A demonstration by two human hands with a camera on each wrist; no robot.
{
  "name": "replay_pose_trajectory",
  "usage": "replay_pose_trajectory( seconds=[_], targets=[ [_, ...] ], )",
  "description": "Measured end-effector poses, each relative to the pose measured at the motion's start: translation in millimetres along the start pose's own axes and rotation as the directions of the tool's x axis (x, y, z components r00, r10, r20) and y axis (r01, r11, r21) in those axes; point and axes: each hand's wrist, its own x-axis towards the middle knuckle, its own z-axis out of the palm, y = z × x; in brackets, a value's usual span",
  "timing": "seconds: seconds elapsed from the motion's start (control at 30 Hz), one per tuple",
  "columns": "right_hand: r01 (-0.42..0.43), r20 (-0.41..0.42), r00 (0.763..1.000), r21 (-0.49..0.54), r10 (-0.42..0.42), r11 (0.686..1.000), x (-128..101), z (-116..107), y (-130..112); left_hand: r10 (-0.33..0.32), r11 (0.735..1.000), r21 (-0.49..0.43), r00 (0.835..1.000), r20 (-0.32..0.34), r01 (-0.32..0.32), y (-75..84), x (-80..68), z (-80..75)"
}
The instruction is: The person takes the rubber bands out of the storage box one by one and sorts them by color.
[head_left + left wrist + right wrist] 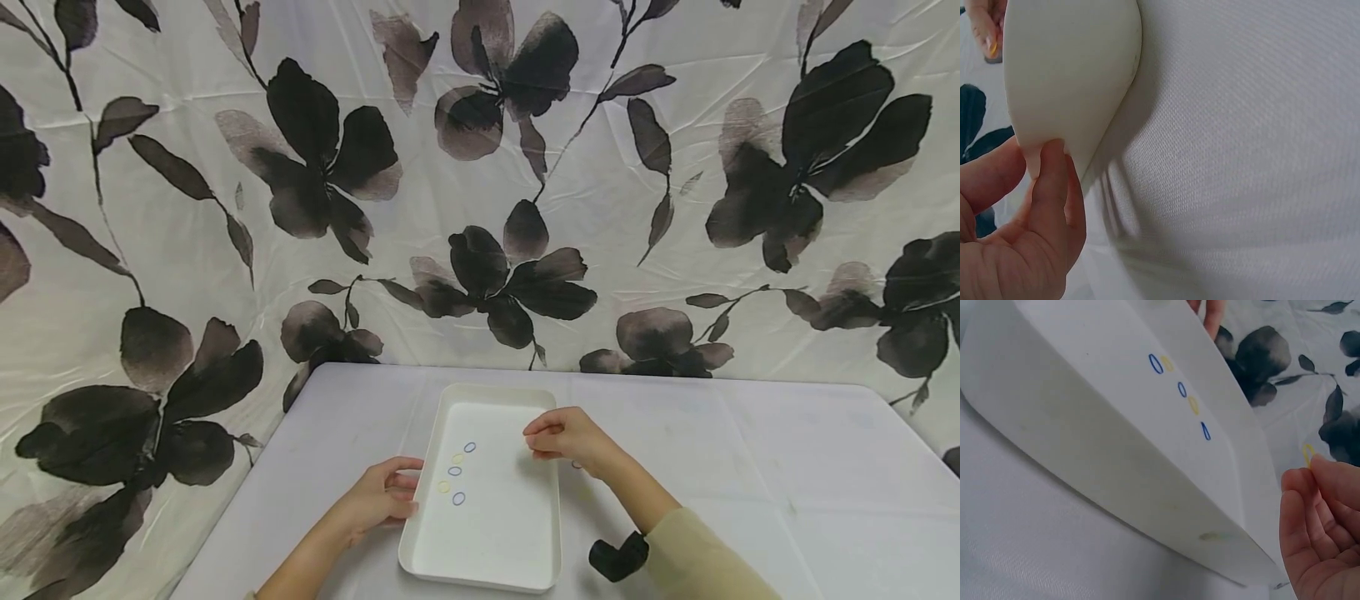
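**Small yellow ring held over white tray**

The right hand (566, 440) hovers above the right edge of the white tray (491, 542), fingers curled, pinching a yellow ring (1307, 452) between its fingertips (1329, 475). The left hand (378, 497) holds the tray's left rim, at about nine o'clock, thumb pressed on the lip. Inside the tray, toward ten o'clock, lie blue rings (458, 498) and yellow rings (443, 487) in a loose row. The tray rests on a grey table (787, 467).
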Motion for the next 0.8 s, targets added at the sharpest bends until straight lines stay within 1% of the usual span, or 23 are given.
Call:
replay_pose_trajectory(
  seconds=[0.17,0.3,0.47,0.57,0.7,0.8],
  targets=[
    [-0.01,0.005,1.0,-0.009,0.01,1.0,-7.2,-11.3,1.3,-0.001,1.0,0.001,1.0,0.003,0.001,-0.6,0.6,0.0],
    [-0.022,0.003,1.0,-0.036,0.022,0.999,-15.1,-20.6,7.7,-0.012,1.0,-0.007,1.0,0.012,0.012,-2.7,-1.3,0.8],
    [-0.015,0.009,1.0,-0.061,0.015,0.998,-26.8,-31.4,16.4,-0.014,1.0,-0.015,1.0,0.023,0.015,-3.0,-3.3,2.3],
    [-0.006,0.017,1.0,-0.048,0.007,0.999,-31.5,-37.5,20.7,-0.006,1.0,-0.011,1.0,0.022,0.006,-1.9,-3.1,1.9],
    [-0.014,0.017,1.0,-0.023,0.014,1.0,-34.7,-45.9,26.0,0.006,1.0,-0.004,1.0,0.026,-0.006,-0.9,-1.6,0.0],
    [-0.019,0.009,1.0,-0.024,0.019,1.0,-36.4,-52.2,30.3,0.009,1.0,-0.003,1.0,0.027,-0.009,-0.2,-0.4,-0.5]
  ],
)
